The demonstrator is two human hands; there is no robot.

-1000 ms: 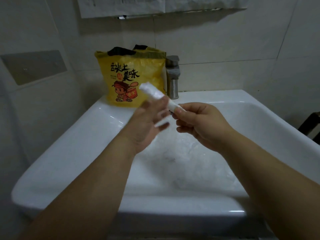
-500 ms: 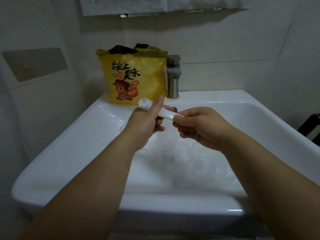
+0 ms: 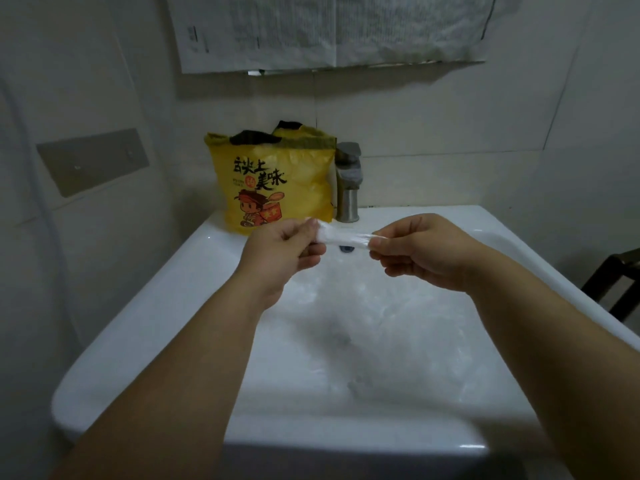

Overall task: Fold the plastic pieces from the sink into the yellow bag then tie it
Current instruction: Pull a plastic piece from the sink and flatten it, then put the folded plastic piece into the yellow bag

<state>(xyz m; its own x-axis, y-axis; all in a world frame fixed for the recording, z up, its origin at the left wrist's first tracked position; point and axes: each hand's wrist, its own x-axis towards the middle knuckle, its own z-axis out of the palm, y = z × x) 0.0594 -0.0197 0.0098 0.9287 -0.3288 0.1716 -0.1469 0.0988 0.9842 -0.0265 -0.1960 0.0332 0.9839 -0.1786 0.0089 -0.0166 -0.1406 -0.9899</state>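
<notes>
A rolled strip of clear plastic point(image 3: 343, 235) stretches level between my two hands above the sink. My left hand point(image 3: 282, 252) pinches its left end and my right hand point(image 3: 420, 252) pinches its right end. More crumpled clear plastic point(image 3: 374, 327) lies in the basin of the white sink point(image 3: 145, 327) below. The yellow bag point(image 3: 277, 181) with a cartoon print stands upright on the sink's back left corner, its top open, just behind my left hand.
A steel faucet point(image 3: 348, 183) stands right of the bag on the back rim. Tiled walls close in on the left and behind, with paper sheets point(image 3: 329, 29) hung above. A dark chair frame point(image 3: 620, 282) shows at the right edge.
My left hand went from an open palm under the slanted roll to pinching its left end. The hands moved apart, and the strip now lies level between them.
</notes>
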